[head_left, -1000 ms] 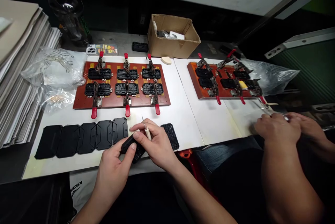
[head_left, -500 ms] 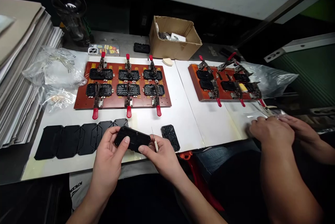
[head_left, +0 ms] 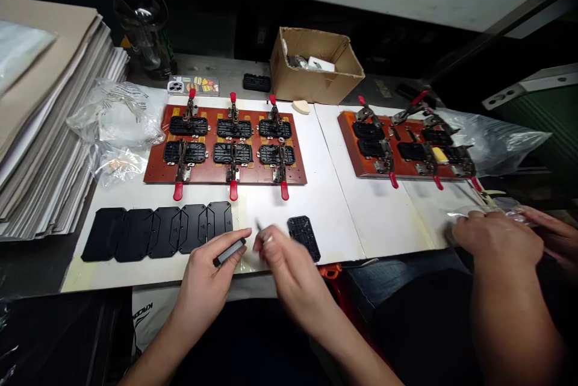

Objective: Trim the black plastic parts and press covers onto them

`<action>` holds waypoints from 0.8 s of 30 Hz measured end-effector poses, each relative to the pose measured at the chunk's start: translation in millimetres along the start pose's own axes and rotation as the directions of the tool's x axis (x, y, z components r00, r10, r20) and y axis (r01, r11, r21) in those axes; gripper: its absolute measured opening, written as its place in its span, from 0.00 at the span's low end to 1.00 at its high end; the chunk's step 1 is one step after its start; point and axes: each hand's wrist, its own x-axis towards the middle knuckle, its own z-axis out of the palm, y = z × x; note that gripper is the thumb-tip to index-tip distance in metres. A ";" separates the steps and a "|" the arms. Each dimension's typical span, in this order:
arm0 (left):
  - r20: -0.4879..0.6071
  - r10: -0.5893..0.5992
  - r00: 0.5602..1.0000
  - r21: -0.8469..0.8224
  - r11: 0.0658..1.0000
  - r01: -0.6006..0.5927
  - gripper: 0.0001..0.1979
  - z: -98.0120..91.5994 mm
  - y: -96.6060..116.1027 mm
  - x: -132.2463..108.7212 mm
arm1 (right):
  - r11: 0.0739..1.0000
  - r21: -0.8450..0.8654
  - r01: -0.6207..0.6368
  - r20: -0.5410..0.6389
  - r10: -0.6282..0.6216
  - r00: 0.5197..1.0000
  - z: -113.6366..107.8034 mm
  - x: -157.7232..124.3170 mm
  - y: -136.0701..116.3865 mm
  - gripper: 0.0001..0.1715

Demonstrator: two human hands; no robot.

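My left hand [head_left: 205, 277] is closed round a black plastic panel [head_left: 229, 252], now tilted so that mainly its narrow edge shows. Close by on the right, my right hand [head_left: 293, 268] is curled round a thin pointed tool [head_left: 259, 226], whose tip sticks out past the fingers and is blurred. The tool's exact kind cannot be made out. A row of several flat black panels [head_left: 165, 230] lies on the white table sheet, left of my hands. Beyond my right hand rests a single ribbed black panel [head_left: 304, 238].
A red-brown fixture board [head_left: 212, 175] with red-handled toggle clamps holds ribbed black parts. A similar board [head_left: 352, 160] stands to the right, near a co-worker's hands [head_left: 499, 241]. Behind are a cardboard box [head_left: 316, 85], a phone [head_left: 194, 85] and a bottle [head_left: 144, 37]. Stacked cardboard [head_left: 58, 133] is left.
The panel in my left hand has turned from showing its broad face to its edge. My right hand has come off the panel, still with the tool. The whole view has shifted slightly.
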 end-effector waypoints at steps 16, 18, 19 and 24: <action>0.022 0.060 0.998 -0.026 0.998 -0.059 0.16 5.9 2.2 -2.4 | 0.962 -0.263 -0.069 0.150 0.111 0.982 29.1 -18.0 -13.3 0.18; 0.007 0.055 0.998 -0.016 0.998 -0.055 0.16 6.2 2.8 -3.2 | 0.962 -0.264 -0.067 0.129 0.104 0.986 29.8 -18.6 -14.4 0.18; -0.003 0.052 0.999 -0.015 0.999 -0.052 0.16 6.3 2.8 -3.7 | 0.962 -0.263 -0.069 0.115 0.102 0.988 29.7 -18.8 -14.6 0.18; -0.052 0.094 0.994 0.011 0.996 -0.093 0.19 6.8 1.2 -6.9 | 0.959 -0.238 -0.155 0.020 0.164 0.986 16.9 -14.0 -3.6 0.22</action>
